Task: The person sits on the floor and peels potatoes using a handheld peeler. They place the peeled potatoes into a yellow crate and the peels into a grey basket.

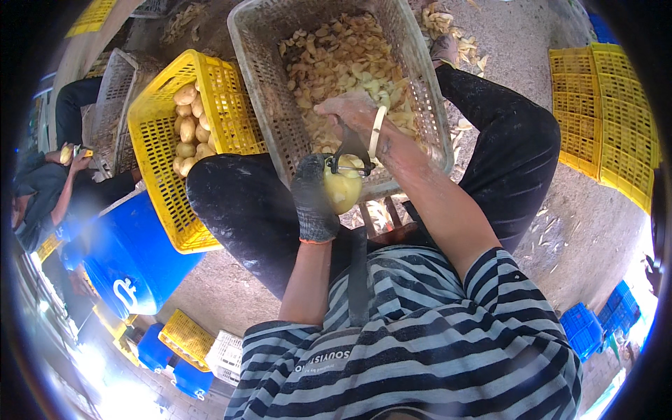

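Note:
My left hand (313, 199), in a grey knit glove, holds a partly peeled pale yellow potato (341, 190). My right hand (350, 115) is closed on a peeler (350, 157), whose metal head rests on the upper part of the potato. A pale curved band (377, 129) crosses near my right wrist. Just beyond both hands, a grey plastic crate (437, 105) holds many peel scraps (329, 56), some pale and some brown. To the left stands a yellow crate (150, 133) with unpeeled potatoes (187, 129) in it.
Another person (49, 182) sits at the far left, hands holding small items. Blue barrels (133, 252) and more crates (185, 336) stand at the lower left. Stacked yellow crates (595, 119) are at the right, blue crates (584, 329) below them. Peels litter the floor.

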